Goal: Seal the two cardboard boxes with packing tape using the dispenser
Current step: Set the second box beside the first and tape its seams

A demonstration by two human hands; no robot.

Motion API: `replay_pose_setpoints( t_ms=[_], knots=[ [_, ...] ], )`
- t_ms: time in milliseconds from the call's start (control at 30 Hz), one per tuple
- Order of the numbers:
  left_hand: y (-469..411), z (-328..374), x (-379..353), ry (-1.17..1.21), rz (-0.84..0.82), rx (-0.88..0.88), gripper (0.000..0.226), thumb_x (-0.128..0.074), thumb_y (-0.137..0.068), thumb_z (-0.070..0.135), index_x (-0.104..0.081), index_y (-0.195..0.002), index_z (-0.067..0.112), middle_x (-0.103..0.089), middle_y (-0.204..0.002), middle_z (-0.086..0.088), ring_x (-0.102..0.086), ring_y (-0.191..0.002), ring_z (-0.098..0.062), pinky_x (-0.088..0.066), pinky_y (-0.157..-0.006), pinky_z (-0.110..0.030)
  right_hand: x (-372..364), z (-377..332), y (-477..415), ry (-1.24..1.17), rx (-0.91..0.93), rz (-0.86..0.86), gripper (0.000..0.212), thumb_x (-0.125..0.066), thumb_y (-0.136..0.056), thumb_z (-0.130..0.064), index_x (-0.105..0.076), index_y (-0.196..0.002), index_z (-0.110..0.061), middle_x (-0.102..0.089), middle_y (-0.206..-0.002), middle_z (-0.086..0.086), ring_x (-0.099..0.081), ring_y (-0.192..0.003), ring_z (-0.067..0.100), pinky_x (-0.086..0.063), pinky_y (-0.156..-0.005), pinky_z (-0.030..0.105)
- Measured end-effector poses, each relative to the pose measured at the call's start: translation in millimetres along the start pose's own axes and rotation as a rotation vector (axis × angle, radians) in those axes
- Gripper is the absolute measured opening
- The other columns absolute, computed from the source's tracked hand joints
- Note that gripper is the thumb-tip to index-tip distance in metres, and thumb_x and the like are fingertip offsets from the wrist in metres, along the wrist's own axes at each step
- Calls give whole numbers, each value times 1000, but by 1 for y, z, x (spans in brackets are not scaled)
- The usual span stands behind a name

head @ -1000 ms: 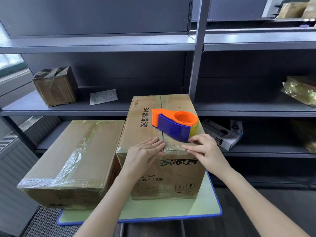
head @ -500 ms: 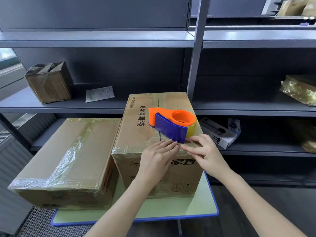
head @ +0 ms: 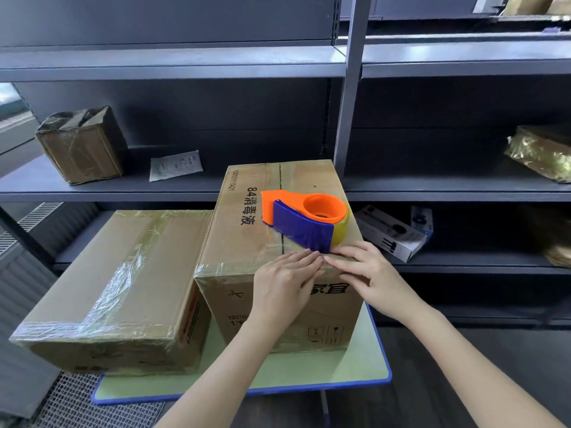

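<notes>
Now, through the head view: two cardboard boxes close together on a green, blue-edged surface (head: 364,356). On the left, the lower box (head: 139,267), lying flat, with clear tape shining across its top and near edge. On the right, the taller box (head: 234,242), printed with black characters, a dark seam running down the middle of its top. On top of that taller box, toward its right side, the tape dispenser (head: 302,222), lying on its side: orange hub, blue cover, yellowish roll. Left grip (head: 282,287) laid over the near top edge of the taller box, fingers straight and flat, holding nothing, pressing on the cardboard. Right grip (head: 367,273) likewise flat and unfolded on the same edge, fingertips meeting those of the left near the seam, just beside the dispenser's blue end; cannot tell whether touching it. Behind, grey metal shelves (head: 185,186) carrying a small wrapped carton (head: 82,146), a paper packet (head: 176,165), a white product box (head: 392,233) lower down and a gold-wrapped parcel (head: 543,152) at far right.
</notes>
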State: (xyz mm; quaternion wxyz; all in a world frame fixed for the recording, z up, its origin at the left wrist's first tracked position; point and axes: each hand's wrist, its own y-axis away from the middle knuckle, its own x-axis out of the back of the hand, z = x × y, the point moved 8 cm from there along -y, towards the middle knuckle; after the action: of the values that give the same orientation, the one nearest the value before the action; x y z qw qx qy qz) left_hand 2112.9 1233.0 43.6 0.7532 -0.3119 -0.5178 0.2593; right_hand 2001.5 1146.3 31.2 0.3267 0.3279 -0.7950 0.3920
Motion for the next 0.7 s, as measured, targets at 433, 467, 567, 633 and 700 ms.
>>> replay_pose_setpoints(
  t_ms=[433, 467, 567, 633, 700],
  knots=[
    [-1, 19, -5, -108, 1, 0, 27, -63, -84, 32, -75, -98, 13, -72, -104, 2, -66, -100, -9, -53, -88, -26, 15, 15, 8, -88, -77, -101, 53, -52, -90, 5, -50, -125, -34, -46, -127, -27, -28, -132, -6, -22, -109, 13],
    [-1, 25, -10, -106, -13, -26, 31, -61, -84, 36, -75, -100, 12, -71, -105, 1, -66, -101, -10, -52, -89, -26, 15, 15, 8, -103, -79, -110, 51, -53, -90, 2, -51, -126, -33, -46, -128, -28, -27, -133, -7, -22, -109, 13],
    [-4, 36, -23, -86, 11, -6, 34, -59, -84, 37, -74, -101, 12, -71, -105, 1, -67, -99, -11, -49, -91, -24, 15, 17, 9, -139, -95, -154, 52, -62, -87, -6, -49, -131, -29, -43, -133, -26, -23, -133, -11, -20, -110, 11],
    [-5, 35, -25, -91, 65, 46, 29, -61, -83, 34, -75, -96, 12, -73, -100, 1, -69, -93, -12, -47, -89, -22, 16, 20, 10, -169, -115, -139, 56, -63, -85, -1, -47, -134, -23, -41, -133, -22, -21, -131, -14, -20, -109, 8],
    [-6, 38, -26, -129, 92, 56, 25, -63, -83, 29, -76, -93, 11, -74, -96, 0, -70, -89, -13, -45, -87, -21, 17, 21, 11, -180, -111, -119, 55, -60, -86, 4, -48, -134, -19, -41, -132, -19, -23, -131, -12, -19, -108, 6]
  ],
)
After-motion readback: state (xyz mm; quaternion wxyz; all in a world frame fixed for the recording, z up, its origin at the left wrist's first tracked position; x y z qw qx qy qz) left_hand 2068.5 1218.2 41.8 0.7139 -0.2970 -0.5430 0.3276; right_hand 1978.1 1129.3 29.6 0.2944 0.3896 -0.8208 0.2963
